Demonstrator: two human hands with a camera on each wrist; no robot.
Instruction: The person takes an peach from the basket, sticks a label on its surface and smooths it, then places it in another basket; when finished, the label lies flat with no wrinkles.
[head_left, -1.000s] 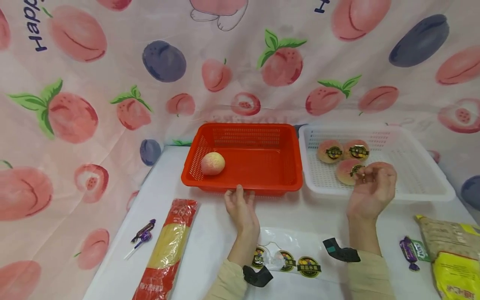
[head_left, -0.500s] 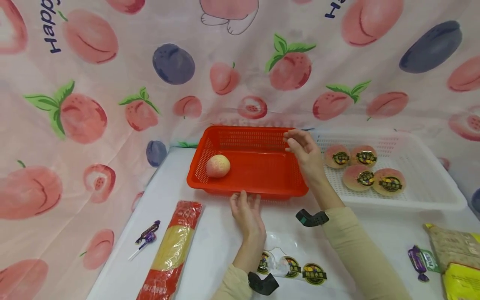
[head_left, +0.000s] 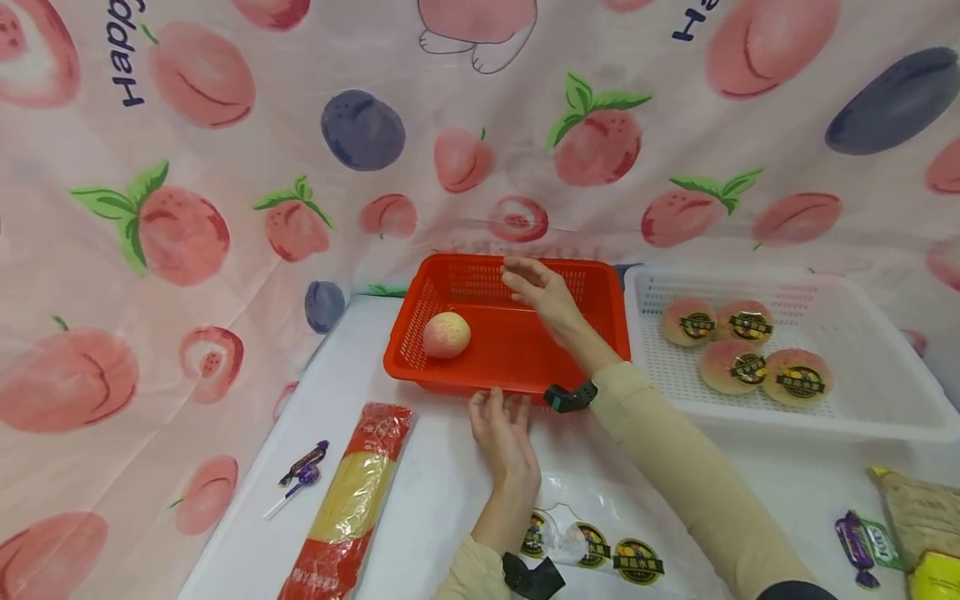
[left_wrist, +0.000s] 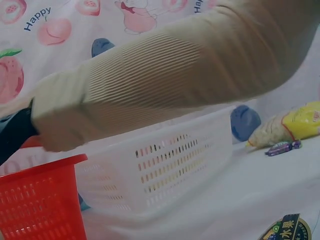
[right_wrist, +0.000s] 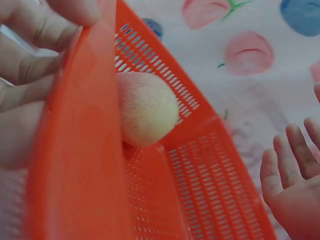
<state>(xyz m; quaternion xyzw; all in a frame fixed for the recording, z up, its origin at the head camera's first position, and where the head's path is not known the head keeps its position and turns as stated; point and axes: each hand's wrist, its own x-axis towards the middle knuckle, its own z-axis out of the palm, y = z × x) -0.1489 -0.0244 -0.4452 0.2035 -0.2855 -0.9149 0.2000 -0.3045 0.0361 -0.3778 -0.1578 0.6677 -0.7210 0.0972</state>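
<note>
My left hand [head_left: 508, 450] holds the near rim of a red plastic basket [head_left: 480, 387], its thumb at the rim and fingers against the outside. A single pink-yellow peach [head_left: 447, 335] without a visible label lies at the basket's left end; the right wrist view shows this peach [right_wrist: 150, 109] close up. Above the basket's middle, my right hand [head_left: 546, 298] has loosely extended fingers and holds nothing. To the right is a white basket [head_left: 885, 367] with several peaches [head_left: 797, 377], each bearing a dark round label. The right sleeve [left_wrist: 150, 80] crosses the left wrist view.
A clear plastic sheet with round stickers [head_left: 637, 561] lies in front of the red basket. Left are a red-and-yellow noodle packet [head_left: 352, 500], a lollipop [head_left: 306, 475] and a wrapped candy [head_left: 311, 458]. Right are purple and green candies [head_left: 858, 542] and a tan-yellow bag [head_left: 926, 517].
My right hand has moved left from the white basket to above the red one, uncovering a labelled peach. My left hand stays at the red rim. The head view has shifted slightly.
</note>
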